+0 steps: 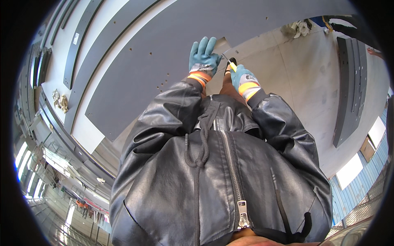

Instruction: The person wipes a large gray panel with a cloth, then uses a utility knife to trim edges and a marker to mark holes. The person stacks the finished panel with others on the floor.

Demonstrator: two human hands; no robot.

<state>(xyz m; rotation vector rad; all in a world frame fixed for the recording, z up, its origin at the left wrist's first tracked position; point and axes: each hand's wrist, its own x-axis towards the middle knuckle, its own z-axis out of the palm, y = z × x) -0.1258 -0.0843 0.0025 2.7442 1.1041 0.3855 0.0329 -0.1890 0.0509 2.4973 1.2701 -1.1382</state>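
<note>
My left hand point(202, 55), in a blue glove with an orange cuff, lies flat with fingers spread on a large dark grey panel point(164, 45) that has small drilled holes. My right hand point(243, 80), gloved the same way, grips a slim tool with a yellow handle point(232, 64) and a thin metal tip. The tip points at the panel's notched edge just right of my left hand. My black jacket fills the lower middle of the view and hides whatever lies under it.
Long dark grey strips point(80, 39) lie on a white surface at the left, and more strips point(351, 82) lie at the right. Crumpled cloth point(60, 101) sits at the left and another rag point(299, 28) at the top right. The floor point(295, 78) is pale.
</note>
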